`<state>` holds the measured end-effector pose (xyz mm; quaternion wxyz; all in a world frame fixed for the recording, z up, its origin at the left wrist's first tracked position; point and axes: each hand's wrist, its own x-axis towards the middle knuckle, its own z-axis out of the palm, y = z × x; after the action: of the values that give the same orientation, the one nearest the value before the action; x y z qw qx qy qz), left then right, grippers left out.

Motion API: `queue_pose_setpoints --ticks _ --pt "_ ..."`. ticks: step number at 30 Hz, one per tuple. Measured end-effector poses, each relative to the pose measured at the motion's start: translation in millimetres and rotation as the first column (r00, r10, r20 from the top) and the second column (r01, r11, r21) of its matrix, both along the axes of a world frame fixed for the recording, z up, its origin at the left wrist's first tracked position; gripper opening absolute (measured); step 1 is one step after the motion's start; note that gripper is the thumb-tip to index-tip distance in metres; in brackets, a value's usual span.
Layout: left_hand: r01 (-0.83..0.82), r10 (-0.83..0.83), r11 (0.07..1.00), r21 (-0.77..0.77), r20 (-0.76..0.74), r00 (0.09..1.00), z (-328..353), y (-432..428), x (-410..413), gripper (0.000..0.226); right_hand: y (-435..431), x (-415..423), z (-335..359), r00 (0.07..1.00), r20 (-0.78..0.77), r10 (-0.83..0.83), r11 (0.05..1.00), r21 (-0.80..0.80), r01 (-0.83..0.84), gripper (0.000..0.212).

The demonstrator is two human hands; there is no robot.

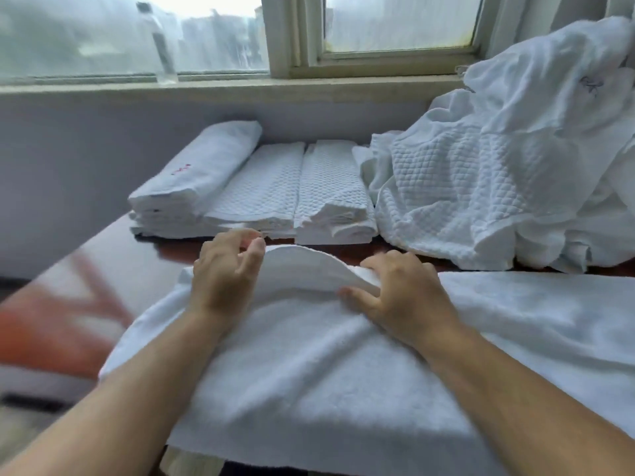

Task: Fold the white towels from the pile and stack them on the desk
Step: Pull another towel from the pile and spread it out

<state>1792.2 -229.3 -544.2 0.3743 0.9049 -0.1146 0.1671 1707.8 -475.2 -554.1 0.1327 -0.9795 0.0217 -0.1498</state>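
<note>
A white terry towel (309, 365) lies spread across the near part of the dark wooden desk (113, 255). Its far edge arches up in a hump between my hands. My left hand (225, 273) pinches that raised edge at its left end, thumb and fingers curled round the cloth. My right hand (400, 290) grips the same edge at its right end, fingers tucked under the fold. Behind them stand folded white towels (254, 190) in three side-by-side stacks. The loose pile of white towels (498, 173) rises at the right against the window.
A clear plastic bottle (161, 46) stands on the window sill at the back left. A grey wall runs under the sill behind the stacks. The desk's left edge drops to a blurred floor with something red (51, 334).
</note>
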Motion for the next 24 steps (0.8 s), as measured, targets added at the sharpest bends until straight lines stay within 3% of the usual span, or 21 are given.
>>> queue_pose_setpoints --ticks 2,5,6,9,12,16,21,24 --pt "0.146 -0.142 0.987 0.063 -0.066 0.988 4 9 1 0.079 -3 1 -6 0.998 0.055 0.027 1.000 0.009 -0.027 0.052" --pt "0.316 -0.281 0.857 0.408 -0.143 0.949 6 15 2 0.081 -7 3 -6 0.993 0.111 0.033 0.999 0.030 -0.037 0.041" --pt "0.331 -0.291 0.835 0.440 -0.157 0.944 6 17 5 0.078 -6 3 -6 0.991 0.134 0.029 0.999 0.038 -0.035 0.039" --pt "0.292 -0.278 0.878 0.378 -0.093 0.956 4 14 13 0.063 0 5 -4 0.993 0.119 0.021 0.997 0.076 -0.030 0.044" --pt "0.188 -0.257 0.854 0.486 0.080 0.963 3 5 25 0.056 2 18 8 0.998 0.013 -0.065 0.998 0.019 0.064 0.055" --pt "0.289 -0.368 0.816 0.501 0.064 0.928 22 15 38 0.074 9 18 8 0.973 0.172 -0.155 0.979 -0.103 0.174 0.018" --pt "0.171 -0.414 0.786 0.594 0.301 0.859 35 40 28 0.055 13 9 1 0.945 0.328 -0.006 0.974 -0.213 0.080 0.017" --pt "0.183 -0.433 0.801 0.570 0.340 0.835 25 53 12 0.055 20 2 2 0.924 0.350 0.152 0.970 -0.232 -0.071 0.043"
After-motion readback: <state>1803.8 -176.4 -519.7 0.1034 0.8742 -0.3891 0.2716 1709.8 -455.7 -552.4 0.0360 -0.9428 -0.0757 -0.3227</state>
